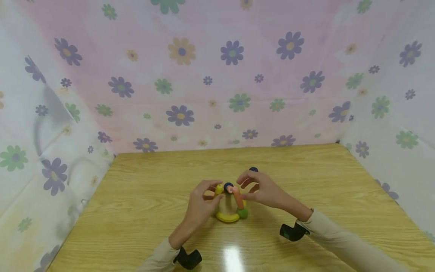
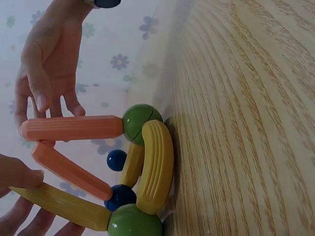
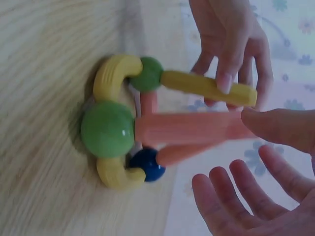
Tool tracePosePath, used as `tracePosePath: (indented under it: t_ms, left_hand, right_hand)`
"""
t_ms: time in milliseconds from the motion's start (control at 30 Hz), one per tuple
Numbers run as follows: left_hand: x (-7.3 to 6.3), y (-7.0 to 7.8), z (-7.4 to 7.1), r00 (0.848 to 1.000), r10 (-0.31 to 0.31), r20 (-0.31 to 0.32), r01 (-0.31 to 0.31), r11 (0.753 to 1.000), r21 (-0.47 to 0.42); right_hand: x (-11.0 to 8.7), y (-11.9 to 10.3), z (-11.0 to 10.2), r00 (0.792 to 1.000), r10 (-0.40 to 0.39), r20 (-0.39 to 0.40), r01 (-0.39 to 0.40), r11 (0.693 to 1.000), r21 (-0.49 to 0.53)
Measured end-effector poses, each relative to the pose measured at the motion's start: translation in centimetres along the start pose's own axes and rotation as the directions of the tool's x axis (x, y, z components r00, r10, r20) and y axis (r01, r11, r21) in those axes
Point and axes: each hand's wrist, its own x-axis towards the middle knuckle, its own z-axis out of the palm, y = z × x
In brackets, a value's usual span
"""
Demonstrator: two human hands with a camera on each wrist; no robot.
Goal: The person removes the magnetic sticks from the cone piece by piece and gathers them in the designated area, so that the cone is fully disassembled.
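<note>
In the head view, the left hand (image 1: 200,204) and the right hand (image 1: 261,190) meet over a small toy frame (image 1: 231,206) standing on the wooden counter (image 1: 142,204); a dark blue ball (image 1: 253,169) lies just behind the right fingers. In the left wrist view, the left fingers (image 2: 19,172) pinch the tip of the yellow rod (image 2: 61,204), while an orange rod (image 2: 74,128) reaches toward the right fingers. In the right wrist view, the right thumb (image 3: 280,128) touches the end of this orange rod, the other right fingers spread wide below it.
</note>
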Motion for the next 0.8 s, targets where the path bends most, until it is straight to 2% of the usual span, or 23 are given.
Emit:
tracePosePath:
  t_ms: [200, 367, 600, 733, 800]
  left_hand:
    - [-0.2, 2.5, -1.3, 1.0, -0.02, 0.0, 0.02, 1.0, -0.023]
    - [-0.4, 2.5, -2.0, 0.999, -0.042, -0.011, 0.041, 0.998, -0.051]
    - [-0.7, 2.0, -2.9, 0.996, -0.084, -0.023, 0.082, 0.992, -0.094]
    - [-1.0, 1.9, -3.5, 0.992, -0.112, -0.051, 0.107, 0.989, -0.098]
    - [-1.1, 2.0, -3.8, 0.989, -0.13, -0.064, 0.124, 0.988, -0.091]
  right_hand:
    - [0.0, -1.0, 1.3, 0.998, -0.009, -0.069, 0.008, 1.0, -0.008]
    - [-0.1, -1.8, 1.8, 0.994, -0.034, -0.103, 0.029, 0.999, -0.046]
    - [-0.4, -4.8, 1.8, 0.991, -0.071, -0.112, 0.063, 0.995, -0.073]
    - [-0.5, -4.8, 2.1, 0.987, -0.115, -0.113, 0.109, 0.992, -0.063]
    - [-0.5, -4.1, 2.2, 0.984, -0.132, -0.116, 0.126, 0.99, -0.058]
